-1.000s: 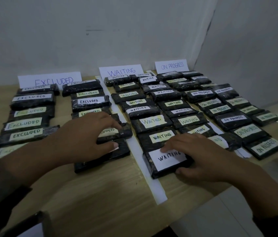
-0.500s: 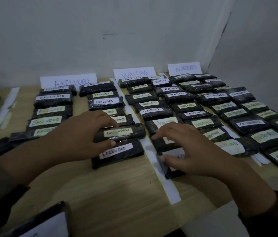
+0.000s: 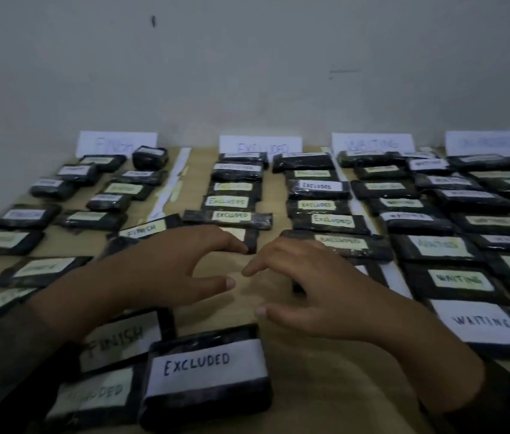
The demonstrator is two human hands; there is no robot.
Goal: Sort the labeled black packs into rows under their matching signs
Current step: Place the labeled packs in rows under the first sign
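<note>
Left hand and right hand hovered released, empty. EXCLUDED packs lay label-up under the EXCLUDED sign (likely for matching).

Looked down on a wooden table against a pale wall. Saw four paper signs standing along the far edge: FINISH sign, EXCLUDED sign, WAITING sign, and a fourth sign too blurred to read. Found black packs laid in rows before each. Caught left hand and right hand side by side over bare wood, fingers loosely curved, holding nothing. Noted nearest EXCLUDED pack, with FINISH pack just beside it on the left.
</note>
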